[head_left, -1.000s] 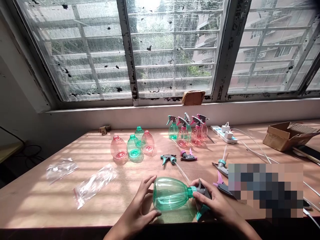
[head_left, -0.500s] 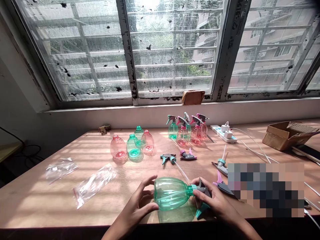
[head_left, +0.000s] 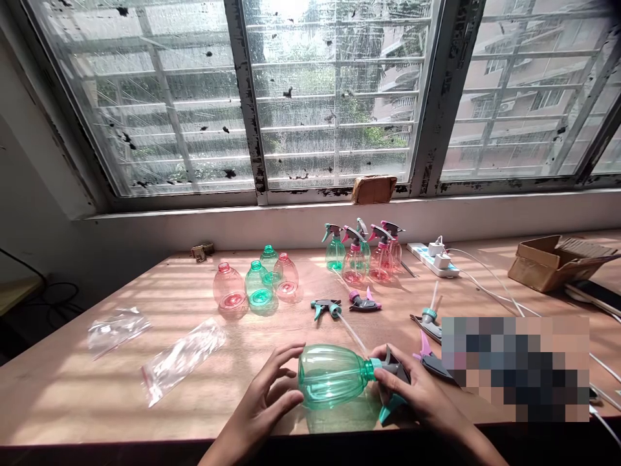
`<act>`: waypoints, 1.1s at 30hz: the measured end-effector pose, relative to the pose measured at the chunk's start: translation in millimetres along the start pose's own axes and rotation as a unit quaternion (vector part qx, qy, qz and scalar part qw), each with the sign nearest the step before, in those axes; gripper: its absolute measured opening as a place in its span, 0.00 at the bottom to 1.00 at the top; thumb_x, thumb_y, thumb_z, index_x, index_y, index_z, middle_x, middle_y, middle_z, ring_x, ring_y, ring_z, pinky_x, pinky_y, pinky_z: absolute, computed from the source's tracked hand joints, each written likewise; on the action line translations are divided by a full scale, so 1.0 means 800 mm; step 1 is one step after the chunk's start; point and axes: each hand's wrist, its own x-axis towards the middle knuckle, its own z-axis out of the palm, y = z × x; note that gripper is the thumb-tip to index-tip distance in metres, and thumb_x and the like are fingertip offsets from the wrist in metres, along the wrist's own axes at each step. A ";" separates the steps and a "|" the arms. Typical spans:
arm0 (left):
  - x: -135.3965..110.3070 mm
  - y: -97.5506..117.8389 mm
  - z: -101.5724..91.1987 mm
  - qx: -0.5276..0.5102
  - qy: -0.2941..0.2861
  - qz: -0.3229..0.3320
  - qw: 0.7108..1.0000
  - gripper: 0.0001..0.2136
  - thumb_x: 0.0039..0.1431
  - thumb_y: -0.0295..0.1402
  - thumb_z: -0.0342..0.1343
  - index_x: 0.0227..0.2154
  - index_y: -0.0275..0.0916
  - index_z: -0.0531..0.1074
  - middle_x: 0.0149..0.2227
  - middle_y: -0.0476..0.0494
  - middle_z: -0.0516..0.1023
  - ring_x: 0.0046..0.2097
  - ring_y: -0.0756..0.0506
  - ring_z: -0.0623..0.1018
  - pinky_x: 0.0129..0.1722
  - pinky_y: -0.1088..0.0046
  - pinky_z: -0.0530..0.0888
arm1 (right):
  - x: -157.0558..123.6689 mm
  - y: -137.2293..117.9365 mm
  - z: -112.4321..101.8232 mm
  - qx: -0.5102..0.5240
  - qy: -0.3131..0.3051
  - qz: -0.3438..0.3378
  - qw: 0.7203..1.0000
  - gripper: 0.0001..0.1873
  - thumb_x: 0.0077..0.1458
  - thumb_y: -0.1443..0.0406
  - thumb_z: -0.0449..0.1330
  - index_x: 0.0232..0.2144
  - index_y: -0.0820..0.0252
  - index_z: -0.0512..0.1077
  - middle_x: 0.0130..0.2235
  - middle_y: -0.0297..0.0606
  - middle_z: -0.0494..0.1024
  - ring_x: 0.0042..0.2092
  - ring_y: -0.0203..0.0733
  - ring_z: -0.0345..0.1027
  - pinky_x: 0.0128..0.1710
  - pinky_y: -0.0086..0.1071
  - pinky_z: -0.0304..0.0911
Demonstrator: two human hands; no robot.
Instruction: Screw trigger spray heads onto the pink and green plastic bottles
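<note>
A clear green spray bottle [head_left: 332,375] lies on its side just above the wooden table's near edge, held between both hands. My left hand [head_left: 264,398] cups its base, fingers curled round it. My right hand [head_left: 417,395] grips the grey and teal trigger head [head_left: 392,382] at the bottle's neck.
Several empty pink and green bottles [head_left: 257,285] stand mid-table, and finished spray bottles [head_left: 361,252] stand behind. Loose trigger heads [head_left: 347,305] lie between. Plastic bags [head_left: 182,359] lie left; a power strip [head_left: 434,259] and a cardboard box [head_left: 550,262] sit right.
The bottle has shifted very slightly and my left fingers have adjusted on its base; both hands keep their hold.
</note>
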 end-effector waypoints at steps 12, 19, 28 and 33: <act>-0.002 -0.013 0.004 -0.003 0.029 0.036 0.999 0.26 0.65 0.40 0.64 0.64 0.58 0.65 0.74 0.43 0.50 0.67 0.31 0.65 0.61 0.55 0.74 | -0.001 -0.005 0.001 0.000 -0.007 0.003 1.000 0.27 0.53 0.43 0.67 0.41 0.58 0.72 0.25 0.30 0.75 0.29 0.41 0.68 0.31 0.32 0.62; 0.001 -0.004 0.002 -0.008 -0.007 0.002 1.000 0.32 0.63 0.44 0.65 0.67 0.58 0.59 0.72 0.41 0.56 0.66 0.31 0.68 0.65 0.51 0.67 | -0.001 -0.001 0.000 -0.001 -0.010 0.000 1.000 0.27 0.55 0.43 0.66 0.42 0.58 0.71 0.25 0.31 0.75 0.29 0.41 0.68 0.31 0.33 0.62; -0.001 -0.007 0.004 0.007 -0.020 0.036 0.999 0.30 0.62 0.40 0.67 0.65 0.61 0.64 0.72 0.46 0.58 0.67 0.34 0.67 0.66 0.56 0.68 | 0.000 0.000 -0.001 0.005 -0.012 0.003 1.000 0.27 0.54 0.44 0.67 0.42 0.58 0.71 0.25 0.31 0.76 0.29 0.41 0.69 0.31 0.32 0.62; -0.004 0.003 0.001 0.010 -0.010 0.019 1.000 0.19 0.69 0.44 0.57 0.61 0.55 0.71 0.69 0.44 0.64 0.69 0.33 0.64 0.69 0.56 0.63 | 0.000 0.000 -0.001 0.004 -0.006 0.003 1.000 0.26 0.55 0.45 0.67 0.42 0.58 0.71 0.25 0.30 0.75 0.29 0.41 0.68 0.31 0.33 0.63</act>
